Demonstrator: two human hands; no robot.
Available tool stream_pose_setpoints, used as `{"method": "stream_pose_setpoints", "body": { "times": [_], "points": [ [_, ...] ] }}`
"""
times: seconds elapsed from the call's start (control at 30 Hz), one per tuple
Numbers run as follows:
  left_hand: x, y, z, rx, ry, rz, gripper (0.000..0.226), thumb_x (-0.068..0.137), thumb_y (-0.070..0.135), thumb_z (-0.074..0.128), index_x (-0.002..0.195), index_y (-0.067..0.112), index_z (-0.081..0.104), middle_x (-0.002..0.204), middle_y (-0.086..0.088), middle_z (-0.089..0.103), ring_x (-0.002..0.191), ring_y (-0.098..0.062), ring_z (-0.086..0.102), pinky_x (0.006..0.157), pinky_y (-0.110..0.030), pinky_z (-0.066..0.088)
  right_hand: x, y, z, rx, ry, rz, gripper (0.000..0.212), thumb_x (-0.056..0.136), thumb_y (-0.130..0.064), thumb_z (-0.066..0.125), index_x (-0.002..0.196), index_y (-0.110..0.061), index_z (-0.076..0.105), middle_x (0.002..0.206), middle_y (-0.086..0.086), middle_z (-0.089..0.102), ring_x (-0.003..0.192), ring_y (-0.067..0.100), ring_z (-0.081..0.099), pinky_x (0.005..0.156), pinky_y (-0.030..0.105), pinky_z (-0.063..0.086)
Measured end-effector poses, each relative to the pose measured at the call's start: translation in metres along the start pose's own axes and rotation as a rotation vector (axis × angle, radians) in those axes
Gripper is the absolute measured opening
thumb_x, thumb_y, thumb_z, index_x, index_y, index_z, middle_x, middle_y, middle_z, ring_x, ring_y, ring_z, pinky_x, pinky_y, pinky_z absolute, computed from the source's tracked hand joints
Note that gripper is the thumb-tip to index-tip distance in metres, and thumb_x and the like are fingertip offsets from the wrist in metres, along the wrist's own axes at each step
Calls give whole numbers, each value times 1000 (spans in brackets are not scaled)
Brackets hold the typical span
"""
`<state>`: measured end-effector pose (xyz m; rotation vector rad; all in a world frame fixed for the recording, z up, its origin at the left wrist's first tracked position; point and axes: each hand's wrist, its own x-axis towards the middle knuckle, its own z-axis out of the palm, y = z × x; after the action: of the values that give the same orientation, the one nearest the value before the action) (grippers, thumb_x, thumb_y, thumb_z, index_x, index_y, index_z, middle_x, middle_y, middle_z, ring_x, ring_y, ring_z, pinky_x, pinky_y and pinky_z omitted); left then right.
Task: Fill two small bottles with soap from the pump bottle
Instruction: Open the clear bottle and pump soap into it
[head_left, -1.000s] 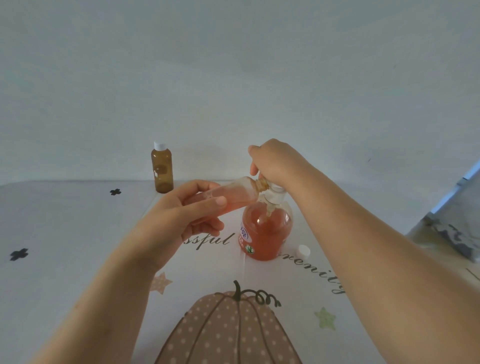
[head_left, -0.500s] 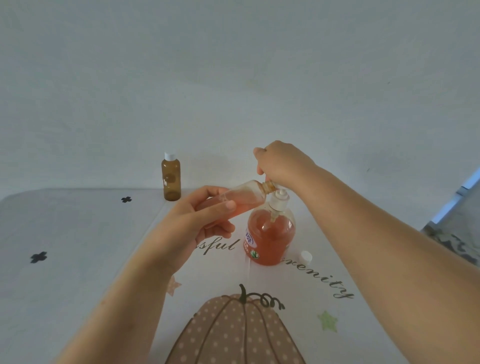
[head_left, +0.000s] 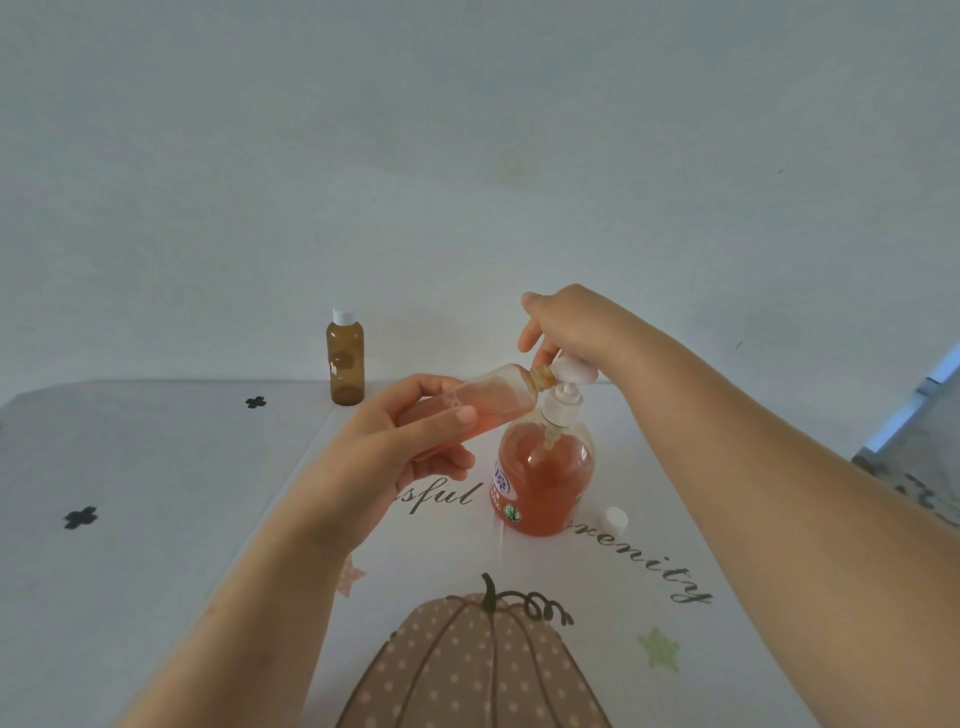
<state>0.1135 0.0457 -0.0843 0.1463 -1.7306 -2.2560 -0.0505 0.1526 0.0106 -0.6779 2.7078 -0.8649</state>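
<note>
A round pump bottle (head_left: 543, 473) of orange soap stands mid-table, its white pump head (head_left: 571, 371) risen above the collar. My left hand (head_left: 400, 447) grips a small amber bottle (head_left: 491, 397) tilted almost level, its open neck against the pump spout; orange soap lies inside it. My right hand (head_left: 566, 325) rests on top of the pump head, fingers bent over it. A second small amber bottle (head_left: 345, 358) with a white cap stands upright at the table's back edge, left of the hands. A loose white cap (head_left: 614, 518) lies right of the pump bottle.
The table (head_left: 156, 493) wears a white cloth with black crosses, a pumpkin print (head_left: 472, 670) and script lettering. A plain wall rises right behind the table. At the far right edge lies patterned fabric (head_left: 924, 483).
The pump head has come up higher under my right hand. The view has shifted slightly, so the bottles sit further right and lower in the frame.
</note>
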Motion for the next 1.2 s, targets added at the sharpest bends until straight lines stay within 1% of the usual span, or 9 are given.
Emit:
{"method": "stream_pose_setpoints", "body": {
  "times": [0.1, 0.2, 0.33, 0.43, 0.63, 0.8, 0.87, 1.0, 1.2],
  "points": [
    [0, -1, -1, 8, 2, 4, 39, 75, 20, 73, 110, 4, 65, 92, -11, 70, 70, -21, 65, 67, -28, 56, 2, 3, 2, -39, 35, -23, 45, 108, -30, 37, 117, -1, 69, 79, 6, 62, 62, 16, 54, 60, 25, 45],
    [-1, -2, -1, 3, 9, 3, 38, 74, 20, 74, 108, 5, 66, 91, -11, 69, 69, -22, 65, 66, -28, 56, 4, 6, 10, -94, 84, 13, 44, 105, -29, 33, 111, -5, 69, 104, 12, 71, 87, 28, 65, 80, 35, 51],
    [1, -3, -2, 8, 6, 0, 34, 74, 20, 73, 105, 7, 67, 91, -10, 70, 69, -22, 65, 65, -28, 55, 4, 4, 13, -155, 164, 50, 42, 101, -29, 32, 101, -8, 69, 89, 9, 75, 75, 26, 67, 64, 30, 44],
    [2, -4, -3, 25, 7, -8, 34, 74, 20, 74, 105, 8, 68, 94, -12, 71, 70, -21, 65, 66, -29, 56, 4, 5, 16, -216, 159, 44, 44, 103, -28, 31, 100, -9, 70, 86, 7, 74, 66, 23, 61, 62, 30, 41],
    [1, -5, -8, 73, 8, -23, 34, 75, 20, 77, 105, 7, 67, 84, -5, 70, 70, -21, 65, 68, -28, 56, 8, 10, 25, -236, 91, 67, 38, 103, -22, 32, 116, -12, 66, 111, 10, 69, 99, 30, 62, 84, 35, 47],
    [0, -3, -7, 67, 17, -11, 35, 73, 20, 75, 105, 7, 67, 83, -5, 70, 69, -20, 65, 67, -28, 56, 7, 9, 23, -261, 93, 72, 32, 101, -12, 27, 106, -9, 59, 84, 3, 57, 69, 18, 50, 64, 30, 37],
    [0, -1, -5, 56, 13, 4, 38, 73, 19, 77, 107, 6, 66, 85, -7, 70, 69, -21, 65, 67, -28, 56, 4, 5, 19, -265, 127, 68, 29, 101, -10, 26, 102, -11, 55, 83, 0, 57, 65, 15, 48, 56, 29, 32],
    [-1, 1, -3, 44, 20, 19, 38, 74, 15, 78, 108, 4, 65, 85, -9, 69, 69, -22, 65, 66, -28, 57, 3, 1, 13, -261, 179, 23, 38, 103, -26, 31, 100, -10, 65, 92, 5, 69, 69, 21, 56, 63, 30, 36],
    [0, 1, -4, 51, 20, 20, 35, 74, 17, 76, 106, 7, 67, 86, -9, 70, 70, -23, 66, 66, -28, 56, -1, 0, 13, -288, 125, 24, 32, 101, -13, 30, 107, -9, 61, 90, 1, 63, 68, 18, 54, 61, 30, 38]
  ]
}}
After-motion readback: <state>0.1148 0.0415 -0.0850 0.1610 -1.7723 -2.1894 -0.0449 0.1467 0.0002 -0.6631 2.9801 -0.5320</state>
